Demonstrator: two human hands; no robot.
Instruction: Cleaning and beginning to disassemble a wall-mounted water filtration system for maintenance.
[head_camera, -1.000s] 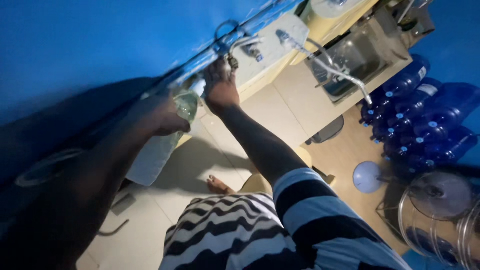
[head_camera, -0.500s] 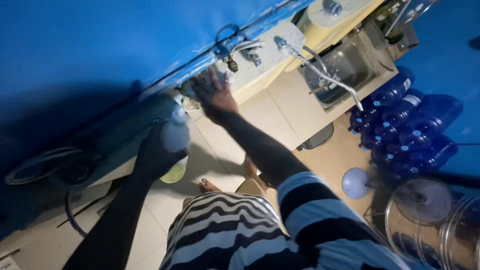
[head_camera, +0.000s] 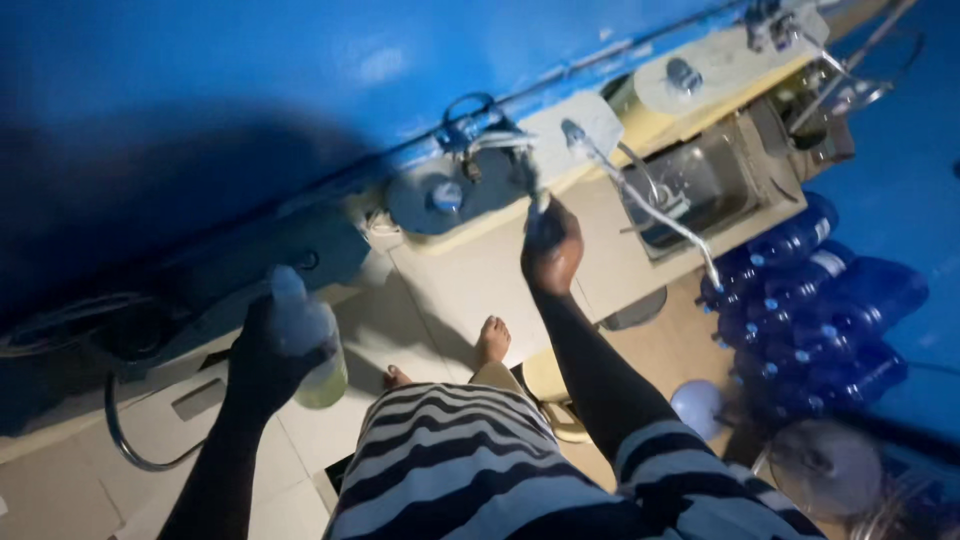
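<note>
1. Holding a clear plastic bottle (head_camera: 305, 340) with a pale greenish base, the left hand (head_camera: 262, 362) is clenched round its middle, well left of the wall tap (head_camera: 465, 135).
2. Right hand (head_camera: 552, 250) sits just below and right of the tap, fingers curled on a small dark fitting; what exactly it grasps is too blurred to tell.
3. Blue bottles (head_camera: 810, 300) are stacked far right of the tap.
4. Judgement: keep the bottle upright and the grip firm.
</note>
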